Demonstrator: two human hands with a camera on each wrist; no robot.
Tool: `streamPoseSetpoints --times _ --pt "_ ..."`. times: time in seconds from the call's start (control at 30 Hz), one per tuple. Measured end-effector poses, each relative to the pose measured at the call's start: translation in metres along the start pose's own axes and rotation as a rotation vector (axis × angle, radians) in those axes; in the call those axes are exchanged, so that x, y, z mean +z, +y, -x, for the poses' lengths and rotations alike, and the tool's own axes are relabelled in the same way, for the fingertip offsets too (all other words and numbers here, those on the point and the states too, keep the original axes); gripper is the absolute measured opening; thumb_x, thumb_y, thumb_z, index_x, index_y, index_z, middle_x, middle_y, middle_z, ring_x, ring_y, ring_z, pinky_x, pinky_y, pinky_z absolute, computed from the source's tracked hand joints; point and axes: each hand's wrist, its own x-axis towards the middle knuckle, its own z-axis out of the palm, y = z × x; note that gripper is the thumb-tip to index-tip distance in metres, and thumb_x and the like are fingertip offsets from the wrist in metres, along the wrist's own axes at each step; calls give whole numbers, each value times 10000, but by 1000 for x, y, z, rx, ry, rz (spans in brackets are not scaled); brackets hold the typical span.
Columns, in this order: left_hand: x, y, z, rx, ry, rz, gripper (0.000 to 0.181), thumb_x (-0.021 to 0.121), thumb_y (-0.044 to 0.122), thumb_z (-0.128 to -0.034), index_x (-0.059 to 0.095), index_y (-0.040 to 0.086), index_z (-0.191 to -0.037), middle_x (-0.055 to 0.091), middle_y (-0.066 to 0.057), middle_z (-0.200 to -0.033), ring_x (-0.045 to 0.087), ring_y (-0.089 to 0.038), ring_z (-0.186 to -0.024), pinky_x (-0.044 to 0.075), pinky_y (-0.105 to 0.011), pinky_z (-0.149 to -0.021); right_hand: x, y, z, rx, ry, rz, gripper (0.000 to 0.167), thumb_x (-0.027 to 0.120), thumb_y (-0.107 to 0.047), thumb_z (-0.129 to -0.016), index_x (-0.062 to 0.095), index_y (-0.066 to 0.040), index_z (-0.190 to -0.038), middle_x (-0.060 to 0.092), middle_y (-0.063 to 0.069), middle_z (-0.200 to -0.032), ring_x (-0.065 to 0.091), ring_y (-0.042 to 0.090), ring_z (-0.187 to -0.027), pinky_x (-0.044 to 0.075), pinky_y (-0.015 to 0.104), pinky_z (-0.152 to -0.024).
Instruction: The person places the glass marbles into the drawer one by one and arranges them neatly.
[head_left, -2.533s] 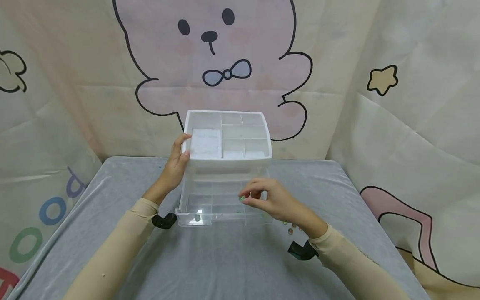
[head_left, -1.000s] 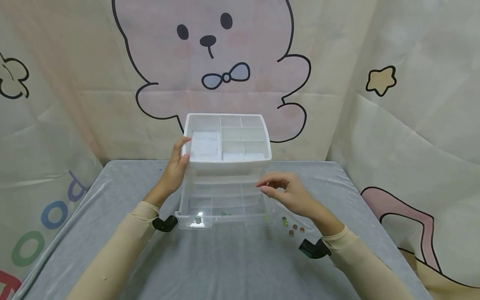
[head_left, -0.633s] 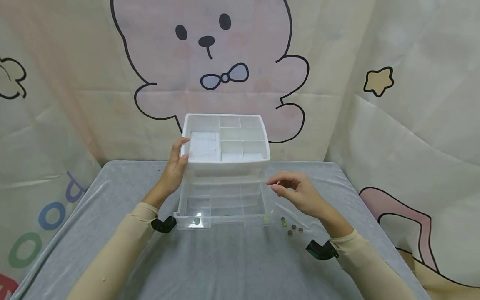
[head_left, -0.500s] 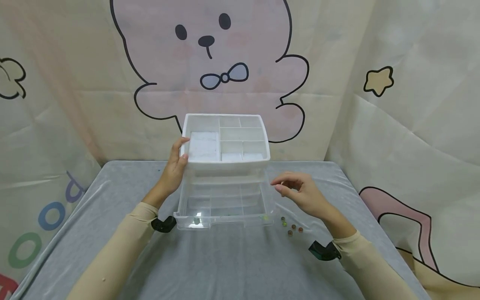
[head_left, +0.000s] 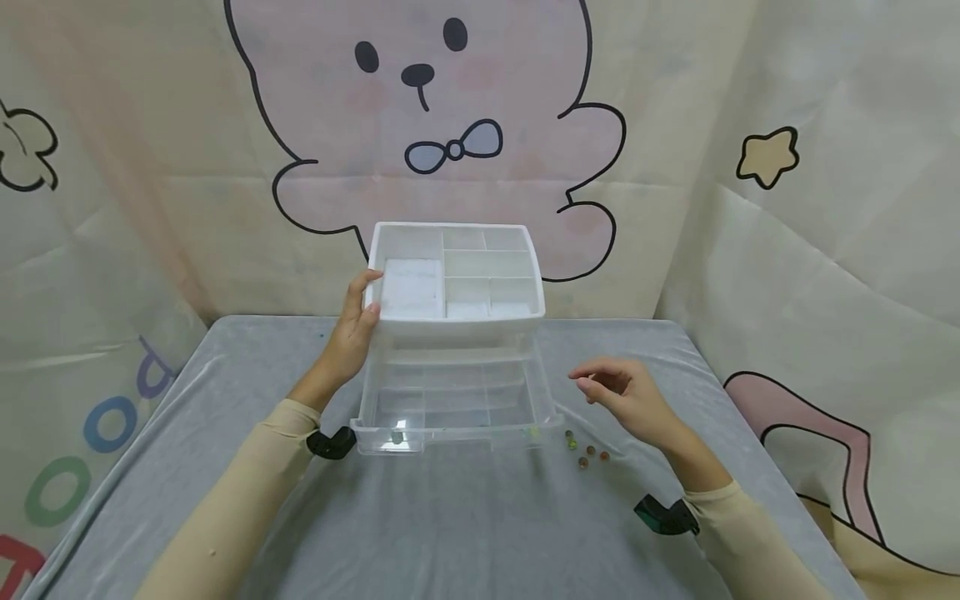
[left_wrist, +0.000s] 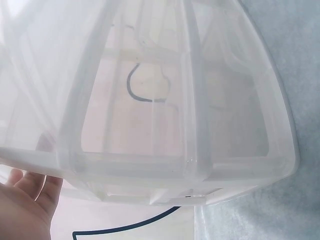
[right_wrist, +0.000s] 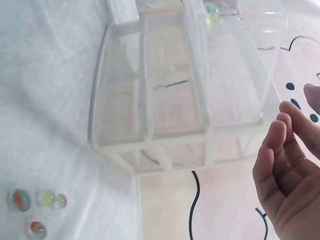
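Observation:
A clear plastic box (head_left: 525, 392) with a white divided top tray (head_left: 487, 265) stands on the cloth, one clear drawer (head_left: 457, 435) pulled out at its front. My left hand (head_left: 347, 346) holds the box's upper left side; the left wrist view shows its fingers (left_wrist: 30, 187) against the plastic. Off the box's right side hovers my right hand (head_left: 637, 404), fingers loosely bent, nothing between them. Several glass marbles (head_left: 583, 462) lie on the cloth below it, seen also as marbles (right_wrist: 19, 200) in the right wrist view. A green marble (head_left: 397, 437) shows in the drawer's left part.
Grey cloth (head_left: 465, 533) covers the table. Behind it hangs a pale backdrop (head_left: 675, 125) with a cartoon bear and a star. A black wrist mount (head_left: 666, 515) hangs below the right wrist, another mount (head_left: 332, 443) at the left.
My right hand has let go of the green marble it pinched over the drawer and has moved right, away from the box. The left hand keeps its hold.

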Motion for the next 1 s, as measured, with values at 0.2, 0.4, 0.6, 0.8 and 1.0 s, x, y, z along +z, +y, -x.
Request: streamPoseSetpoints --times 0.2,0.4,0.6,0.8,1.0 --pt "1 0 0 5 -2 7 428 296 136 -1047 234 108 -1469 200 -244 -1547 331 -351 -1241 327 -467 -923 -1 12 15 44 33 38 242 578 88 -952 735 -53 -1070 588 16 -736 493 79 -604 374 305 -508" --pt "1 -1 0 12 0 1 426 290 139 -1050 235 108 -1471 206 -242 -1545 335 -352 -1237 329 -470 -918 -2 22 25 63 59 58 230 576 85 -952 729 -41 -1069 588 21 -738 488 88 -589 371 309 -496" --pt "2 0 -1 20 -1 -3 424 287 134 -1052 231 106 -1472 194 -239 -1558 319 -363 -1269 310 -478 -944 -6 35 40 120 72 73 196 580 61 -961 723 -6 -1078 615 -22 -757 529 64 -617 379 305 -473" --pt "2 0 -2 22 -1 11 421 289 126 -1054 232 102 -1470 214 -241 -1541 327 -354 -1254 312 -466 -939 -7 47 55 172 99 84 180 592 40 -964 727 0 -1077 652 -128 -789 584 118 -658 442 290 -529" --pt "2 -2 -1 24 2 21 424 294 109 -1053 232 82 -1472 236 -261 -1515 329 -340 -1242 296 -451 -954 -7 57 69 194 99 98 170 594 43 -962 716 40 -1080 684 -164 -823 621 114 -673 492 297 -581"
